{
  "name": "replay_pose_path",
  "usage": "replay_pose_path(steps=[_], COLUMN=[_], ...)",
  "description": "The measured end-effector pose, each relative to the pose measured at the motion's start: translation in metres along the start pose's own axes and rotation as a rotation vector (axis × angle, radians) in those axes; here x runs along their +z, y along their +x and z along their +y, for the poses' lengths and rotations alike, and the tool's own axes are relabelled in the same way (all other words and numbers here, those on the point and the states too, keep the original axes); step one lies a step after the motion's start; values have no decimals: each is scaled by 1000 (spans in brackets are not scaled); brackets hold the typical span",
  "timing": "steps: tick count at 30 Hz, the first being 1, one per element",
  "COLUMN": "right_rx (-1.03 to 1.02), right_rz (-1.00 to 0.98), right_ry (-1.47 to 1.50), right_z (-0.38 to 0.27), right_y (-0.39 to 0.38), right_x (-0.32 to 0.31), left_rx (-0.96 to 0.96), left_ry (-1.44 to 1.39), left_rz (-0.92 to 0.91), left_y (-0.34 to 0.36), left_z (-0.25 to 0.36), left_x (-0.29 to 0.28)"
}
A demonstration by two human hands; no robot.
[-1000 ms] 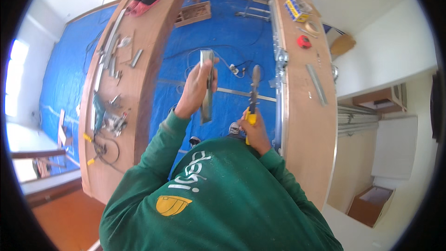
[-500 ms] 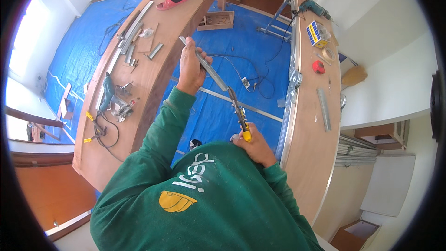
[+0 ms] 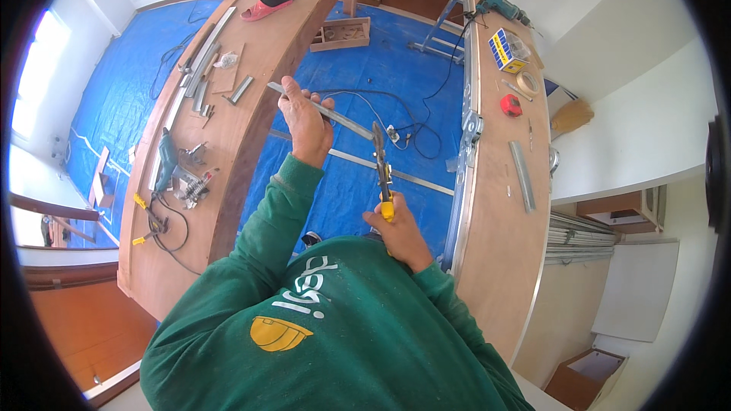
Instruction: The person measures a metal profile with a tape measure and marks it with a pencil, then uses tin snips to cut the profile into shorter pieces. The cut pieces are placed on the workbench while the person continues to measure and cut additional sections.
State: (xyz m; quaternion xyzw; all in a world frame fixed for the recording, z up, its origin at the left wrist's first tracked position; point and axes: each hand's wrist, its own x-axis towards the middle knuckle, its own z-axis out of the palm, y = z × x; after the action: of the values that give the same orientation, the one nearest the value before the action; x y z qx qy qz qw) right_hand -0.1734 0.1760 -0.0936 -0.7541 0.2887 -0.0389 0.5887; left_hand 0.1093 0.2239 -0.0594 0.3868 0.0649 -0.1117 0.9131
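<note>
My left hand [image 3: 308,128] is wrapped round a short grey metal channel [image 3: 349,123], which slopes down to the right in front of me. In my right hand [image 3: 406,237] is a pair of tin snips [image 3: 382,164] with yellow grips, pointing upward. The snips' jaws meet the right end of the channel; whether the blades are closed on the metal is too small to tell. Both hands are above the blue-sheeted floor, between two wooden platforms.
The left platform [image 3: 251,99] carries metal offcuts, a teal power tool [image 3: 165,158] and yellow-handled clamps [image 3: 141,201]. Another person's pink slipper [image 3: 266,10] stands at its far end. On the right platform lie a drill [image 3: 499,6], a red tape measure [image 3: 511,105] and a metal strip [image 3: 522,176]. Cables cross the blue sheet [image 3: 358,72].
The snips have turned more upright and their jaws have moved up at the channel's end. The channel lies flatter, and my left hand has shifted slightly left. The person's feet on the platform have moved.
</note>
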Motion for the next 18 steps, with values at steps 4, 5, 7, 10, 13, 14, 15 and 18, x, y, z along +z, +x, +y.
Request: replay_pose_path(steps=[4, 5, 7, 10, 13, 14, 15, 18], right_rx=[-6, -7, 39, 27, -37, -60, -39, 8], right_rz=[14, 17, 3, 11, 28, 33, 18, -8], right_ry=[-54, -61, -32, -13, -32, -42, -30, -4], right_z=[-2, -3, -5, -4, 4, 7, 7, 7], right_y=[-1, -1, 0, 0, -1, -1, -2, -3], right_x=[3, 4, 4, 5, 7, 8, 9, 11], left_rx=[29, 34, 22, 30, 52, 60, 60, 60], left_ry=[13, 20, 43, 10, 2, 9, 12, 31], left_rz=[24, 32, 56, 50, 53, 59, 57, 49], left_y=[1, -1, -10, -16, -12, -10, -12, -16], left_z=[-4, -4, -2, -3, -2, -1, -1, 0], left_x=[-3, -3, 5, 7, 6, 5, 4, 1])
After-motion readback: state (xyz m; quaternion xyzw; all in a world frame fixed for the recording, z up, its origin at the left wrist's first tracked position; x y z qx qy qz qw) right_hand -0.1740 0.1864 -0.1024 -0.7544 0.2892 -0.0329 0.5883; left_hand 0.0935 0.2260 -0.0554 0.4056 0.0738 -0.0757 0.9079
